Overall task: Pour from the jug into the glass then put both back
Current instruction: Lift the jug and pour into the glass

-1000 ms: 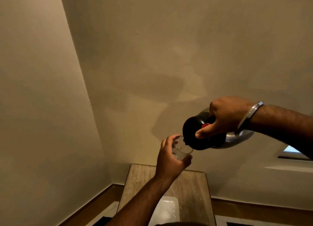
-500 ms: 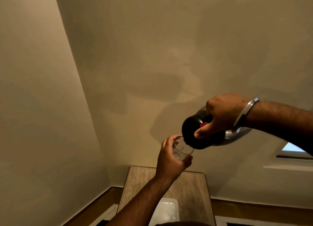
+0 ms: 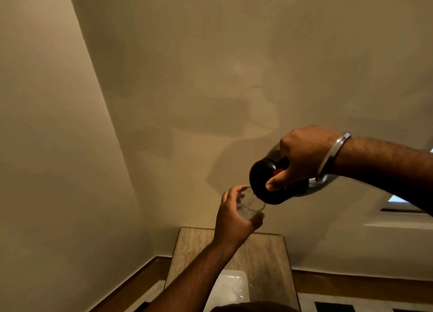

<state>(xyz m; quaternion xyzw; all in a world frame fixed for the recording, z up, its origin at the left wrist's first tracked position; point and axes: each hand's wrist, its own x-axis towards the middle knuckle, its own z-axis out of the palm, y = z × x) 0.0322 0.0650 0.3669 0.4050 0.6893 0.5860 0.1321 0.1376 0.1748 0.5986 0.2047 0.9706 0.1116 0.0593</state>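
Black-lidded jug [image 3: 271, 183], gripped in the right hand [image 3: 304, 157], tips over the glass [image 3: 250, 205] wrapped in the left hand [image 3: 234, 218], both held above the table's [image 3: 269, 253] far edge: pouring seems underway, putting both back remains.

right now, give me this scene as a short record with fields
left hand: holds the glass from the side, raised above the table
right hand: grips the jug, thumb near its red button
jug: tipped, black top at the glass rim
glass: clear, tilted toward the jug; contents hard to tell
table: tray on it
wrist: bracelet on the right
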